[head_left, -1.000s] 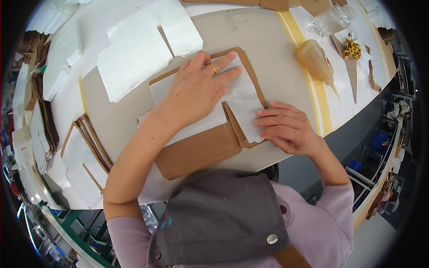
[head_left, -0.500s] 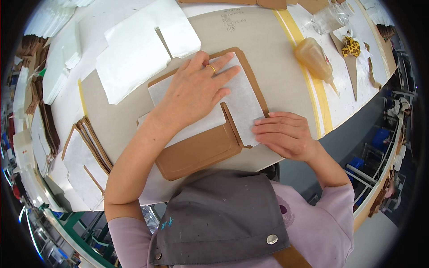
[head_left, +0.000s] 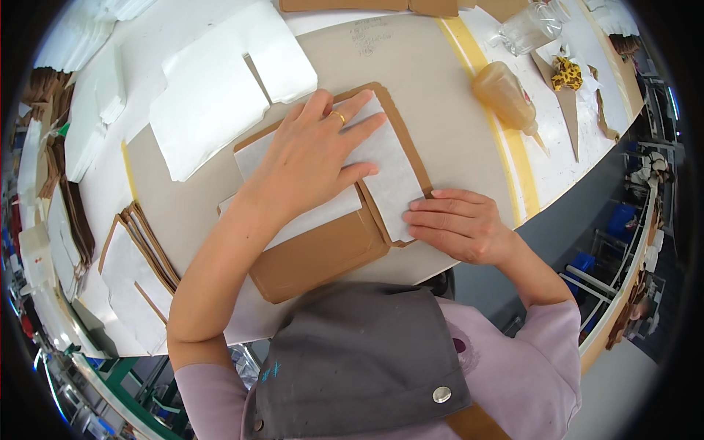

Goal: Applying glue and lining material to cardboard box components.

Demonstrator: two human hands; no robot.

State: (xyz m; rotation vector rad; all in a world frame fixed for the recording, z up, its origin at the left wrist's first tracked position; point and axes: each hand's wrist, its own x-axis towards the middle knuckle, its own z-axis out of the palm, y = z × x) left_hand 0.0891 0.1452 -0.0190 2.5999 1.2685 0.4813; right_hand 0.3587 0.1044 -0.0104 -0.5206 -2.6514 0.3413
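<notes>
A brown panel [head_left: 323, 253], leather-like, with folded edges and a slot in it, lies on the grey board in front of me. A white sheet [head_left: 400, 172] of much the same slotted outline covers its upper part. My left hand [head_left: 304, 154] rests on that sheet with fingers spread, a gold ring on one of them. At the sheet's lower right corner is my right hand [head_left: 463, 226], its fingers stretched out side by side and their tips on the edge of sheet and panel. Its thumb is not clearly visible.
Loose white slotted sheets [head_left: 213, 95] lie beyond my left hand. A stack of brown and white panels [head_left: 136, 271] stands at the left. To the right are an amber glue bottle [head_left: 504, 95] with a thin nozzle, a clear jar [head_left: 529, 31] and a yellow patterned bundle [head_left: 566, 73].
The whole view has shifted slightly, so the table's things appear a little further left. Both hands stay in nearly the same place on the sheet; my left fingers have spread slightly.
</notes>
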